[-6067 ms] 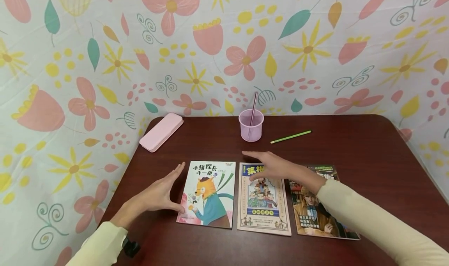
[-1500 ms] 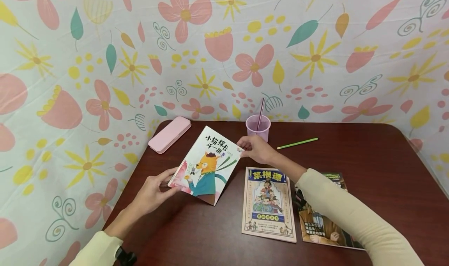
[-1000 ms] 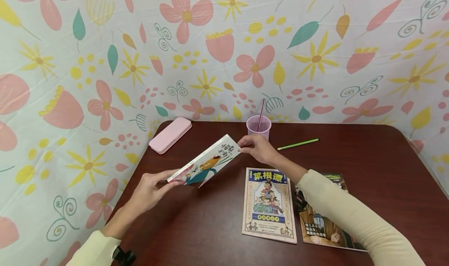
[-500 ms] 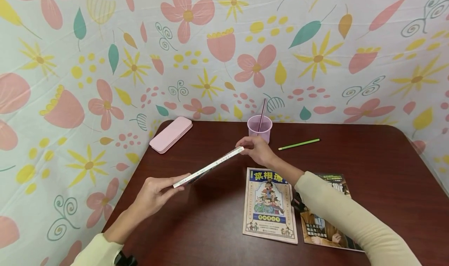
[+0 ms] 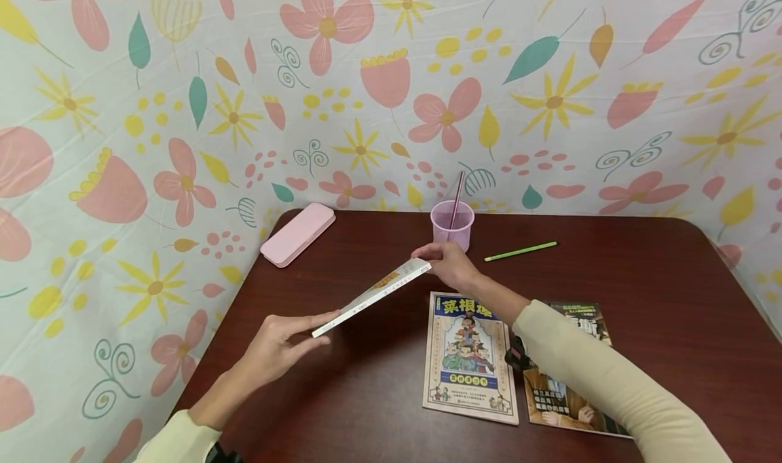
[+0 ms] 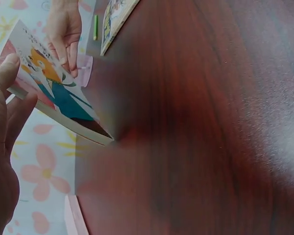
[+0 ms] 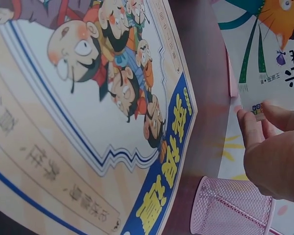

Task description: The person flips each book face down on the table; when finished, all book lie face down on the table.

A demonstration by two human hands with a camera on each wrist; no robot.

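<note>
The thin white picture book with the orange cat in a teal coat on its cover (image 5: 373, 296) is held in the air above the dark red-brown wooden table (image 5: 641, 273), between the two hands. In the head view it shows almost edge-on: its long axis runs diagonally from the near left up to the far right, and the cover is turned away from that camera, towards the table. The left wrist view looks up at the cat cover (image 6: 54, 90) from below. The left hand (image 5: 277, 346) grips the near lower corner, thumb on one face and fingers curled under the other. The right hand (image 5: 449, 263) pinches the far upper corner between thumb and fingertips, as the right wrist view shows at the printed corner (image 7: 257, 110).

Six seconds ago this book lay flat on the table at the left of a row of three, with both hands open over it. A second and a half ago it was lifted with its cover facing the head camera; since then it has tipped over steadily until only the edge shows.

The cream book with a blue and yellow title band and cartoon figures (image 5: 469, 358) lies flat just beside the dark-covered book (image 5: 571, 392) on its right. The pink mesh cup (image 5: 452, 224) behind the right hand holds one pink straw-like stick (image 5: 455, 198).
</note>
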